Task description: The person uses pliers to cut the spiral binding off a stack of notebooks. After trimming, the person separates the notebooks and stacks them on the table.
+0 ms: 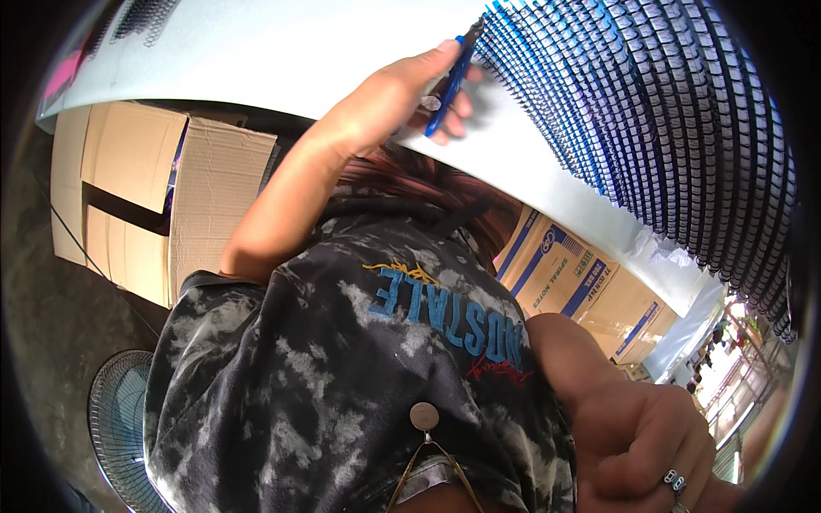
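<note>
My left hand (402,96) is closed around blue-handled cutters (451,92) above the white table (282,51). The dark jaws of the cutters point up and right, at the near corner of a wide bundle of looped binding wire (633,94). Whether the jaws touch the wire, I cannot tell. The wire lies in many long parallel rows, mostly black with bluish ends. My right hand (637,436) is raised close at the lower right, away from the table, with rings on it. Its fingers are curled, and what they hold, if anything, is hidden.
An open cardboard box (218,197) stands beside the table at the left. Another printed carton (590,286) sits below the table edge at the right, near clear plastic (684,342). A round fan (120,419) is at the lower left. More wire (141,19) lies at the far left.
</note>
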{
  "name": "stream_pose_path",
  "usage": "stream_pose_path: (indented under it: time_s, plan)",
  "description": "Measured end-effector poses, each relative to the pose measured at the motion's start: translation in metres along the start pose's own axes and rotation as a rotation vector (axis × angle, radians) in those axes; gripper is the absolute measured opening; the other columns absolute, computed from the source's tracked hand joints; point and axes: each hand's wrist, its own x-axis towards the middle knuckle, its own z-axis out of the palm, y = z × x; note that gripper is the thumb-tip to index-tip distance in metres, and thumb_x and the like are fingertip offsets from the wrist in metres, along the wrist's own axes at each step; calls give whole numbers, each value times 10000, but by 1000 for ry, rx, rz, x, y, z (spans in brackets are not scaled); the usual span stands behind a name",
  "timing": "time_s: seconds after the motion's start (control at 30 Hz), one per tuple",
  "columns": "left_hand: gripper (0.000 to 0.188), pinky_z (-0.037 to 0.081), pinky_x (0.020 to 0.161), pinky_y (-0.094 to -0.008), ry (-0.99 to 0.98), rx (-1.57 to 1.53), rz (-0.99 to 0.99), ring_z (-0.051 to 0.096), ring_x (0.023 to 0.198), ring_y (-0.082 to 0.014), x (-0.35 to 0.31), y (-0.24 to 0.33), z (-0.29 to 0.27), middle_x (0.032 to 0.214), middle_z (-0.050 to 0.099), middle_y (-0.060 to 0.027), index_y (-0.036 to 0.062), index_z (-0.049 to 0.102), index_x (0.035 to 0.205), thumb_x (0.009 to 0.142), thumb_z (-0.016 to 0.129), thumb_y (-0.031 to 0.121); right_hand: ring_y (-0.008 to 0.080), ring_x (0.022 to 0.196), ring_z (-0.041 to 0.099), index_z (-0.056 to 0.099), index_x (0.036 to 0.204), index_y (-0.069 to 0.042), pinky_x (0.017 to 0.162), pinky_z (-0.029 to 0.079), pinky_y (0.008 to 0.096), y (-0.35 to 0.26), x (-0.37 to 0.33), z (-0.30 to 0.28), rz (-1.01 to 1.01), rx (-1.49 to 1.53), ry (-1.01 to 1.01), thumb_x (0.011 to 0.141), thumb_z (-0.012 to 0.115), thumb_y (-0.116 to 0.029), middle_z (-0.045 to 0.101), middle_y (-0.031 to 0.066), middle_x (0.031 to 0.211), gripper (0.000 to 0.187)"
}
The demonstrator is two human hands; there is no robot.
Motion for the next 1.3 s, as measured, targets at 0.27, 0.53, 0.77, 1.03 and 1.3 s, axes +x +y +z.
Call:
stream_pose_path:
  time_s: [0.27, 0.53, 0.77, 1.03, 1.3]
  plan:
    - [586, 482, 596, -263, -230, -372, -22, 529, 639, -143, 7, -10, -17, 774, 544, -70, 2, 537, 1129, 958, 298, 509, 23, 397, 385, 457, 1222, -181, 431, 238, 192, -1, 0, -5, -31, 21, -28, 844, 549, -378, 438, -67, 471, 436]
    - [521, 463, 591, -294, 92, 179, -69, 544, 650, -165, 3, 4, 1, 759, 574, -75, 25, 565, 1059, 961, 335, 483, 32, 469, 422, 475, 1105, -175, 442, 274, 187, 19, -26, -42, -401, -382, 123, 924, 414, -435, 438, -84, 539, 323]
    - [582, 515, 645, -333, -142, -267, -128, 603, 727, -221, 7, -2, -25, 831, 617, -111, -9, 555, 1123, 956, 327, 500, 168, 618, 489, 311, 1247, -2, 491, 404, 263, 48, -90, -143, -495, -1264, 433, 913, 349, -506, 476, 94, 816, 606]
    - [502, 496, 669, -317, 283, 789, -34, 616, 762, -216, 4, 7, 4, 832, 626, -100, 43, 574, 1060, 959, 347, 480, 259, 1195, 389, 245, 1325, 43, 905, 423, 372, 129, -170, -214, 77, -1081, 455, 879, 534, -157, 319, 209, 1339, 568]
    - [650, 552, 739, -418, -121, -323, -162, 623, 905, -295, 1, -5, -18, 979, 594, -178, -41, 478, 1227, 949, 290, 516, 194, 915, 590, 520, 1098, 118, 892, 442, 302, 140, -141, -182, 506, -824, 330, 716, 723, 55, 595, 163, 1065, 436]
